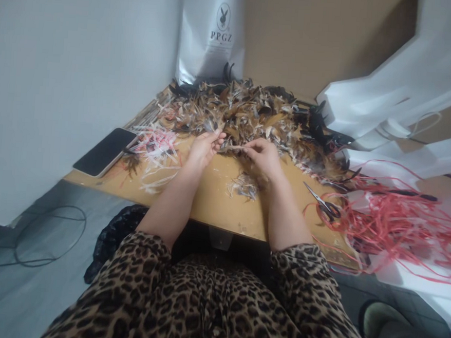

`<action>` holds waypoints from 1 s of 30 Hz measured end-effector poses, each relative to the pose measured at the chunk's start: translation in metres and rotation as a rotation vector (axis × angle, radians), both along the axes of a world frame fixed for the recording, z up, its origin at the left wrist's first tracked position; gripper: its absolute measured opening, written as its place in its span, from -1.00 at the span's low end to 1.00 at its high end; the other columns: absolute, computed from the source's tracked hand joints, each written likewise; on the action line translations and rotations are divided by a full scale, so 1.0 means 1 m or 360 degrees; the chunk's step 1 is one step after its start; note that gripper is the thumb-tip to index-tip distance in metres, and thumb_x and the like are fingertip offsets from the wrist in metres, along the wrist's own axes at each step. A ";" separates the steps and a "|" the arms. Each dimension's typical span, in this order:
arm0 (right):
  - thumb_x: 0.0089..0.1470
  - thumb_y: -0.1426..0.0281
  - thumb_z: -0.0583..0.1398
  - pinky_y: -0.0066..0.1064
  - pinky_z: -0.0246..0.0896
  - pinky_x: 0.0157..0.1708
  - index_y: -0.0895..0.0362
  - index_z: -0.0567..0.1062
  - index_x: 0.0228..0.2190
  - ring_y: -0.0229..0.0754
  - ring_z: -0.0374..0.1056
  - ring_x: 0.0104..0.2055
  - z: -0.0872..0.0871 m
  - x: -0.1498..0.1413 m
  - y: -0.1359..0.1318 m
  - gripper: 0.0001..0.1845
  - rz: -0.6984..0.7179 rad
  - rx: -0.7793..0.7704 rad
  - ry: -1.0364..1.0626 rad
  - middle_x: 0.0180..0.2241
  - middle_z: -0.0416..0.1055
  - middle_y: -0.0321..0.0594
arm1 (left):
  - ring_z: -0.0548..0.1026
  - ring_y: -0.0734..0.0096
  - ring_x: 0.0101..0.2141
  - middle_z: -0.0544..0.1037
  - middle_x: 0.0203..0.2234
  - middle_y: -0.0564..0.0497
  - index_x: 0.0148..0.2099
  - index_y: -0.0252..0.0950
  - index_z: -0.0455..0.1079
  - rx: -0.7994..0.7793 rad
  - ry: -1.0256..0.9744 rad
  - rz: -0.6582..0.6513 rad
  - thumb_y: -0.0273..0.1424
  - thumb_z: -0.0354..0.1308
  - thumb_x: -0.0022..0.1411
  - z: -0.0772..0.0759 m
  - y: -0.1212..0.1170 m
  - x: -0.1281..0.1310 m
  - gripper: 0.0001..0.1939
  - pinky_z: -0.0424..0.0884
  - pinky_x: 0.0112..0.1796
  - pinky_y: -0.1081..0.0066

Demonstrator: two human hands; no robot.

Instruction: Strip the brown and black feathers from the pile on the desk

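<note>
A large heap of brown, black and white feathers [248, 114] covers the far part of a small wooden table [211, 199]. My left hand [206, 147] and my right hand [263, 153] meet at the near edge of the heap. Both are closed in a pinch on the two ends of a thin feather [232, 148] stretched between them. A small clump of loose feathers [243, 185] lies on the table just below my right hand.
A dark phone [105, 151] lies at the table's left edge beside white and pink strips [157, 151]. Scissors [321, 200] rest at the right, next to tangled red ribbon [395, 222]. A silver bag [214, 34] stands behind the heap; white sheets [400, 99] hang at right.
</note>
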State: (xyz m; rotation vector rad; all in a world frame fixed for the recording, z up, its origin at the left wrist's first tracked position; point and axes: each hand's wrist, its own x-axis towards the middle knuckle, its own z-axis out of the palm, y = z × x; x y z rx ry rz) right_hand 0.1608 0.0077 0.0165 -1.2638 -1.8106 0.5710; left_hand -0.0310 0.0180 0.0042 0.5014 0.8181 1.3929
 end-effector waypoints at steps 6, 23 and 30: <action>-0.19 0.29 0.32 -0.42 0.20 -0.38 0.16 0.55 -0.47 -0.31 0.27 -0.49 0.013 0.018 -0.002 -0.79 0.0053 -0.0242 0.0545 -0.52 0.46 -0.31 | 0.42 0.75 -0.57 0.57 -0.48 0.04 -0.34 -0.39 0.39 -0.0017 0.0012 -0.0031 -0.53 0.16 0.19 0.005 -0.003 0.002 -0.96 0.25 -0.58 0.71; -0.22 0.29 0.33 -0.45 0.15 -0.44 0.17 0.53 -0.49 -0.35 0.23 -0.52 0.014 0.032 -0.001 -0.79 0.0208 -0.0335 0.0561 -0.54 0.43 -0.32 | 0.49 0.63 -0.58 0.54 -0.58 -0.07 -0.39 -0.52 0.43 0.0080 0.0298 -0.0644 -0.58 0.20 0.14 0.010 -0.016 0.005 -0.93 0.38 -0.51 0.67; -0.29 0.27 0.35 -0.48 -0.12 -0.61 0.15 0.47 -0.55 -0.40 0.02 -0.67 0.010 0.048 0.009 -0.75 -0.0006 -0.0288 0.1069 -0.72 0.22 -0.43 | 0.50 0.63 -0.58 0.55 -0.56 -0.07 -0.42 -0.51 0.44 0.0114 0.0263 -0.0611 -0.61 0.20 0.11 0.008 -0.015 0.006 -0.93 0.40 -0.51 0.67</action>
